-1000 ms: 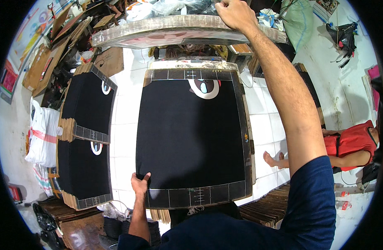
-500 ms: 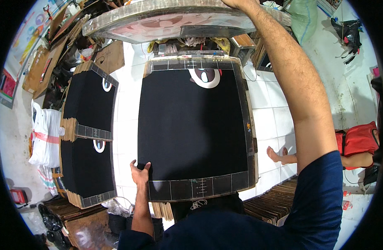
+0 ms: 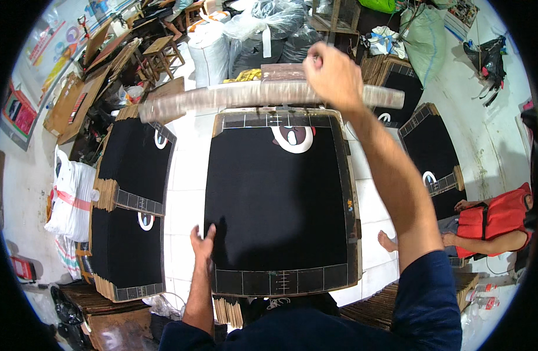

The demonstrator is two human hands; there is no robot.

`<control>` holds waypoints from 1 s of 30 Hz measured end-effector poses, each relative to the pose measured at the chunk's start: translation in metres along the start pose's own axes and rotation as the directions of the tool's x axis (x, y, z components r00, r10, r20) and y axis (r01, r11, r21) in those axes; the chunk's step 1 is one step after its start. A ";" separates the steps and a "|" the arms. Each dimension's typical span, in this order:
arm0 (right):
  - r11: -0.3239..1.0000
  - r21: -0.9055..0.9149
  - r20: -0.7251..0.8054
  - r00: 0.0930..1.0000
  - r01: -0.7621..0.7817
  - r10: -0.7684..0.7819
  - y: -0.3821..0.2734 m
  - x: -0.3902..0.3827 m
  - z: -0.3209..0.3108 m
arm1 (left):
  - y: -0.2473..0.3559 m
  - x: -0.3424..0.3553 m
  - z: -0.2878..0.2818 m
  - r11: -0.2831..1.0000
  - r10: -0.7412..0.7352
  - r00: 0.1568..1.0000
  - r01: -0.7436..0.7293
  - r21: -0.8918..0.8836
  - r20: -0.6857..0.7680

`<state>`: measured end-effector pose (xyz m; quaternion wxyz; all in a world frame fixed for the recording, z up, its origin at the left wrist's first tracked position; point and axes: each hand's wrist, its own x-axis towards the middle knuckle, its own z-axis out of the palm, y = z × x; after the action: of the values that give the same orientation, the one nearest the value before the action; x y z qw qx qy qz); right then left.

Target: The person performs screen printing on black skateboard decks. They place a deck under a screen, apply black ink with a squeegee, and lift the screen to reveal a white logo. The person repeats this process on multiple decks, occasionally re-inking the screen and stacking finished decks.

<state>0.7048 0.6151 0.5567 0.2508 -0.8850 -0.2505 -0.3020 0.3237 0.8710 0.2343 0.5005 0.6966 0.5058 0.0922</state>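
Cardboard frame point(image 3: 222, 96) in raised grip point(image 3: 333, 73)

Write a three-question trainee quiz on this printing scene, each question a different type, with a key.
1. True or false: the right hand grips the raised frame.
2. Multiple choice: the left hand rests at the black sheet's A) far edge B) near-left edge C) right edge.
3. Fill in: the stacks of black sheets on the person's left number ___.

Key: 1 true; 2 B; 3 two.
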 end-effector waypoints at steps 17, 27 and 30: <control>0.993 0.117 0.182 0.983 -0.026 0.004 0.153 -0.144 0.248 | 0.017 0.004 0.086 0.975 -0.219 0.937 0.222 0.019 0.272; 0.992 -0.016 0.655 0.751 0.129 -0.087 0.180 -0.064 0.303 | -0.009 -0.005 0.133 0.410 0.737 0.627 -0.711 0.572 0.251; 0.976 -0.015 0.527 0.831 0.219 -0.179 0.166 -0.086 0.272 | -0.015 -0.004 0.133 0.418 0.737 0.629 -0.712 0.564 0.247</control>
<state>0.8553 0.6273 0.2625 0.1071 -0.9114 -0.3884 -0.0838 0.3970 0.7875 0.1596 0.1452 0.9650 0.1660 0.1422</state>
